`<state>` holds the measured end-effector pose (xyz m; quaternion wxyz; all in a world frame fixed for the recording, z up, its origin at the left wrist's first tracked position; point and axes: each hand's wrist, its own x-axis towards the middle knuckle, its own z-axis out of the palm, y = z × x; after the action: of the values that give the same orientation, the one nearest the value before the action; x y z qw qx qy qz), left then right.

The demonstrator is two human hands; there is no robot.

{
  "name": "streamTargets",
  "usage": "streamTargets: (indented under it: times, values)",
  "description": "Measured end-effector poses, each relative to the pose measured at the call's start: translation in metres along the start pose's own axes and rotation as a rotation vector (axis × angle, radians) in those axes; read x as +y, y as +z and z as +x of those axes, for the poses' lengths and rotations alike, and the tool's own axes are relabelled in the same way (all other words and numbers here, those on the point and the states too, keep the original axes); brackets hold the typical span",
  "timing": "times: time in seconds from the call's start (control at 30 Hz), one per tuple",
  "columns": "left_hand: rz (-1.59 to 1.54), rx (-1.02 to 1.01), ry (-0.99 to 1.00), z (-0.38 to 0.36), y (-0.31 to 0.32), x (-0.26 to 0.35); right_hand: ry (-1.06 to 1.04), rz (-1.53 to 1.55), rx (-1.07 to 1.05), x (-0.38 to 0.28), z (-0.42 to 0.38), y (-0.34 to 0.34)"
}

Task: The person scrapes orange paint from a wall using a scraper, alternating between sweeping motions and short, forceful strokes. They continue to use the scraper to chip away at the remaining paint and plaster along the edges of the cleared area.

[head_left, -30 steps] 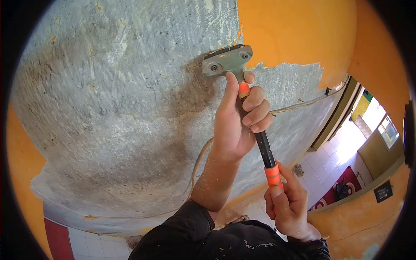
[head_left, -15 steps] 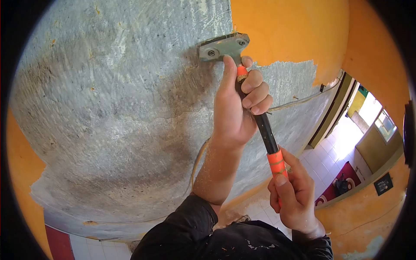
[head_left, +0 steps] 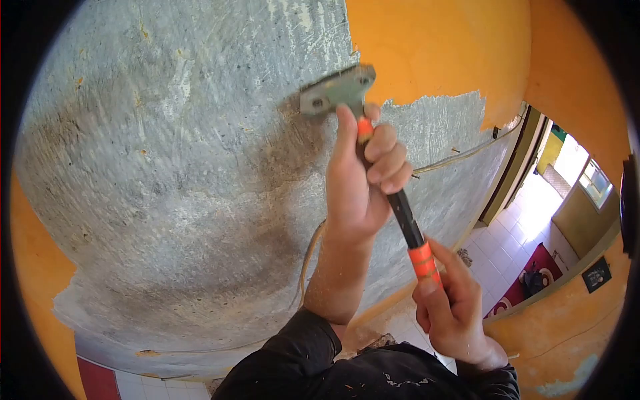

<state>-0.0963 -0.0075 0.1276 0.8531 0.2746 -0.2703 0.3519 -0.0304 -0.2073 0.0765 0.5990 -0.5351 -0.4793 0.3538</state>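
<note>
A wall scraper [head_left: 405, 217] with a black handle, orange bands and a wide grey two-screw head slants across the middle of the view. Its head rests near the border between bare grey plaster [head_left: 200, 160] and orange paint [head_left: 433, 47]; whether the blade touches is hard to tell. My left hand [head_left: 363, 167] is closed round the upper handle, thumb stretched up against the head. Lower down, my right hand [head_left: 453, 303] grips the orange end of the handle, its index finger lying along the side.
A thin cable [head_left: 460, 157] runs along the wall on the right, and nails stick out near it. Beyond the doorway frame [head_left: 517, 170] lie white floor tiles and a red mat [head_left: 517, 290]. A small dark plaque [head_left: 596, 274] hangs on the orange wall at lower right.
The scraper's head has come down and slightly left, slightly blurred by motion. My left hand has shifted down with it, and both hands keep their hold on the handle.
</note>
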Motion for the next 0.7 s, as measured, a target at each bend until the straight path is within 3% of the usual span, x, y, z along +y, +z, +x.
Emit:
streamTargets:
  times: [0.7]
  values:
    - [0.123,0.075,0.034,0.020,0.019,0.004,0.024,0.062,-0.001,-0.025,0.007,-0.001]
